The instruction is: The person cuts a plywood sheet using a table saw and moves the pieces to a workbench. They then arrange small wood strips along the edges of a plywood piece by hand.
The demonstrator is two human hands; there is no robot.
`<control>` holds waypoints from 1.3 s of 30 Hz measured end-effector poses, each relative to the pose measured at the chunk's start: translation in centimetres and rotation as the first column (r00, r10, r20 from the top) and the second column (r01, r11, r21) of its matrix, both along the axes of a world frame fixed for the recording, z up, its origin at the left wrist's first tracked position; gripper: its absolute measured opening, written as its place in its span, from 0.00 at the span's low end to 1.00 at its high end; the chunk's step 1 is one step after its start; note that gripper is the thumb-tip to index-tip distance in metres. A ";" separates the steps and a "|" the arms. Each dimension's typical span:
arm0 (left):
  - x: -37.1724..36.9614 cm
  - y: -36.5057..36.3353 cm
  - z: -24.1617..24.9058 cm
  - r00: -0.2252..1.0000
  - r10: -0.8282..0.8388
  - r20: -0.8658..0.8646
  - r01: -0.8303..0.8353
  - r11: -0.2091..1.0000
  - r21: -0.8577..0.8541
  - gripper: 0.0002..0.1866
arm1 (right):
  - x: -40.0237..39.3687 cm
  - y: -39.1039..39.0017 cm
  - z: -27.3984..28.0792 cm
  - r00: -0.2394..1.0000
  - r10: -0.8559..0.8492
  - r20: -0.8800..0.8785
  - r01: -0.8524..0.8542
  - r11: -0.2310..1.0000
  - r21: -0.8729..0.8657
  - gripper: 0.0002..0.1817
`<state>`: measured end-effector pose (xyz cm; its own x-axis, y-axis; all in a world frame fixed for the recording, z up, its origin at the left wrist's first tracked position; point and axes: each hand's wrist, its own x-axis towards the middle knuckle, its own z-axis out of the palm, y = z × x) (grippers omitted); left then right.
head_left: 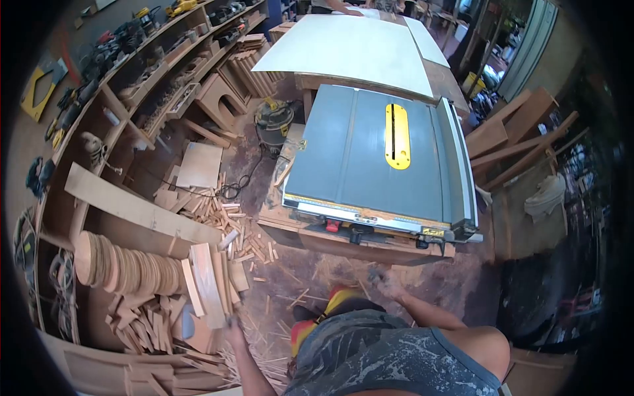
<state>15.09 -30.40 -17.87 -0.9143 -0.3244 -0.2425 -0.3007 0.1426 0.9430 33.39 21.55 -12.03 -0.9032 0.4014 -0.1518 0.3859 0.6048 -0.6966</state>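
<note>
Low in the picture, my left hand (234, 331) hangs beside the lower end of some leaning wooden boards (209, 284); its fingers are too blurred to read, and contact with the boards is unclear. My right hand (387, 286) is over the dusty floor, just in front of the table saw (363, 152), not touching it. Its fingers are dark and small, so their pose and anything in them cannot be made out. The saw has a grey top, a yellow insert plate (397, 135) around the blade slot and a fence (457, 168) at its right.
Behind the saw lies a large white panel (350, 49), with another person's hand (349, 12) at its far edge. Tool shelves (119, 99) line the left. Offcuts (214, 211), a stack of round wooden pieces (132, 267) and a shop vacuum (273, 122) stand nearby. Planks (522, 129) lean at right.
</note>
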 end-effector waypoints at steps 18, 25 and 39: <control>-49.4 55.5 20.5 0.792 -0.608 -0.053 0.418 0.478 0.772 0.32 | -20.4 6.4 8.7 0.703 -0.506 -0.499 0.700 0.615 0.362 0.12; -71.2 71.5 11.9 0.807 -0.572 0.148 0.439 0.747 0.499 0.45 | -19.6 5.8 6.3 0.750 -0.628 -0.208 0.639 0.607 0.472 0.20; -84.5 84.0 4.2 0.879 -0.471 -0.069 0.398 0.649 0.649 0.35 | -20.6 5.5 8.0 0.703 -0.710 -0.025 0.635 0.612 0.472 0.20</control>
